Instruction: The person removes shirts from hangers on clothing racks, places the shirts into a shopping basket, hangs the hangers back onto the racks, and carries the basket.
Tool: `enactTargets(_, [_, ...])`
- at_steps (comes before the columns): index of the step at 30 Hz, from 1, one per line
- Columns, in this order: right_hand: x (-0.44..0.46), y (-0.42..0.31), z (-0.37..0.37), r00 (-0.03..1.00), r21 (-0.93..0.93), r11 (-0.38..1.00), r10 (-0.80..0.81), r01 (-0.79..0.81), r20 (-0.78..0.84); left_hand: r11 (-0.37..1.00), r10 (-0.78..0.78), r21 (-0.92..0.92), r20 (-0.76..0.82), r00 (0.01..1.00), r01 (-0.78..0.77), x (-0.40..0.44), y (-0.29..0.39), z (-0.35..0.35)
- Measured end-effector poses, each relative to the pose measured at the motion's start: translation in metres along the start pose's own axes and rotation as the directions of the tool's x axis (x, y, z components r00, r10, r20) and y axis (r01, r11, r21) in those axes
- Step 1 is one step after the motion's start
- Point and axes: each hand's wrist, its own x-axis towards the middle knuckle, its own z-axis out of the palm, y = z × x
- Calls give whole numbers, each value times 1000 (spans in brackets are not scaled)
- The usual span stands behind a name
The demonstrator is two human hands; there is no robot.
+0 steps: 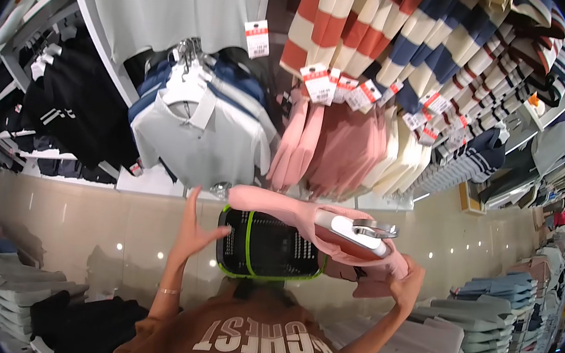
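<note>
A pink garment [272,202] on a white hanger [352,235] with a metal hook hangs in front of me, stretched out sideways. My right hand [408,283] is closed on the garment at its right side. To the left, my left hand [198,231] is raised with thumb and fingers apart, holding nothing, just beside the basket's left edge. A black basket with a green rim and green handle [252,243] lies below, partly covered by the garment.
Ahead hang grey polo shirts [193,131], pink garments [349,142] and striped garments [397,29] with price tags. Black clothes [82,98] hang at the left. Folded stacks [481,331] flank me at the right and left. Shiny floor [131,222] shows between.
</note>
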Motion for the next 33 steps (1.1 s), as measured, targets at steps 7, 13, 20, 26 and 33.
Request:
enactTargets(7, [-11, 29, 12, 971, 342, 930, 52, -132, 233, 626, 10, -777, 94, 996, 67, 15, 51, -5])
enactTargets(13, [11, 21, 22, 913, 213, 971, 13, -110, 408, 727, -144, -672, 55, 988, 143, -5, 65, 11])
enactTargets(20, [19, 8, 49, 873, 481, 836, -4, -264, 487, 802, -262, -538, 74, 962, 260, -14, 87, 60])
enactTargets(26, [26, 0, 45, 790, 542, 745, -32, -389, 612, 784, -385, -522, 16, 923, 336, -36, 90, 66])
enactTargets(33, [33, 0, 56, 699, 555, 751, -180, -357, 692, 736, -479, -603, -142, 866, 308, -60, 89, 62])
